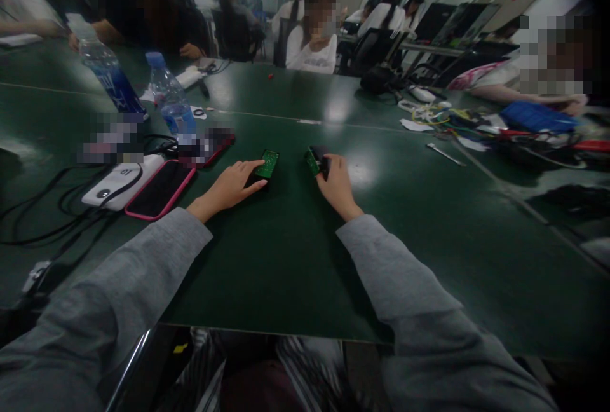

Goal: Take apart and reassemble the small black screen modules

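Thumb and fingers of my left hand (pixel 231 184) grip the near left part of a small green circuit board (pixel 271 163), its speckled face turned up. Something dark shows under that board's near edge. To the right, my right hand (pixel 338 184) is closed around a second small piece, a black part with a green circuit board (pixel 312 161) on its left side, tilted on edge. A gap of bare green tabletop (pixel 290 208) lies between the two pieces. The fingers of my right hand partly hide the black part.
On my left lie a pink-framed phone (pixel 162 189), a white power bank (pixel 121 182), cables and two water bottles (pixel 171 97). To the right are a thin metal tool (pixel 445 154), a blue bundle (pixel 538 117) and tangled wires. Other people sit around the table and beyond.
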Demonstrator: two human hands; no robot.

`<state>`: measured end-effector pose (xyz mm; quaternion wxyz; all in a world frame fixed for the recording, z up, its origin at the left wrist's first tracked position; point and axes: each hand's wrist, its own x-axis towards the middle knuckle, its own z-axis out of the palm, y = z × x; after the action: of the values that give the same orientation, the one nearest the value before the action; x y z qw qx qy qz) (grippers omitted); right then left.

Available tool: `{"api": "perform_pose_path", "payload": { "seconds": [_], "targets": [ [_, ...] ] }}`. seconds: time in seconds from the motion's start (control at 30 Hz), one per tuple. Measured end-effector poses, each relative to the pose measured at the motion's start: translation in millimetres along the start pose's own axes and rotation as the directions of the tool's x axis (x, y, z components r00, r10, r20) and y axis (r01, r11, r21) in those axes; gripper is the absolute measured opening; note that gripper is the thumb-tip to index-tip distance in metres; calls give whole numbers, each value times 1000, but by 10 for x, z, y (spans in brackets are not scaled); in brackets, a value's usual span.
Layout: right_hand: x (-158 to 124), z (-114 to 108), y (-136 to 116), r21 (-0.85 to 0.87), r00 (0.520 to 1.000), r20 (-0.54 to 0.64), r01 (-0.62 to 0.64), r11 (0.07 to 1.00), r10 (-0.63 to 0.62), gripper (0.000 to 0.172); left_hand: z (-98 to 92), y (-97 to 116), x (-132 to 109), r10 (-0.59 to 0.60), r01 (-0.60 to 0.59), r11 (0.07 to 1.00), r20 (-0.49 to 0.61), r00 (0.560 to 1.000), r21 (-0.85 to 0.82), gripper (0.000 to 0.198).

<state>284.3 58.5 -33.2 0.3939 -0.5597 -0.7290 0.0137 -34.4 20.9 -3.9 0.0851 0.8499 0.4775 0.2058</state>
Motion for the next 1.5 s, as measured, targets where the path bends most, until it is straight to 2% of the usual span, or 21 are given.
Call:
{"api": "perform_pose_path", "payload": {
  "seconds": [0.33, 0.63, 0.87, 1.07, 1.2, 1.5],
  "targets": [
    [10, 10, 18, -19, 1000, 5, 21, 1000, -21, 51, -29, 28, -9, -6, 6, 1000, 6, 1000, -4, 67],
    [-9, -10, -48, 3, 995, 81, 50, 999, -50, 54, -32, 51, -1, -7, 7, 1000, -10, 1000, -14, 66],
    [1, -53, -62, 88, 996, 78, 44, 995, -51, 53, -76, 64, -3, -28, 28, 998, 1, 1000, -64, 65],
    [-15, -73, -85, 132, 987, 145, 44, 990, -63, 53, -89, 73, 6, -45, 46, 996, 9, 999, -82, 68],
    [-16, -90, -120, 143, 991, 122, 33, 989, -50, 52, -86, 89, 2, -42, 42, 998, 8, 999, -54, 75],
    [-2, -144, -168, 167, 999, 35, 26, 986, -32, 53, -112, 143, 10, -83, 83, 996, -8, 996, 13, 74]
  ]
}}
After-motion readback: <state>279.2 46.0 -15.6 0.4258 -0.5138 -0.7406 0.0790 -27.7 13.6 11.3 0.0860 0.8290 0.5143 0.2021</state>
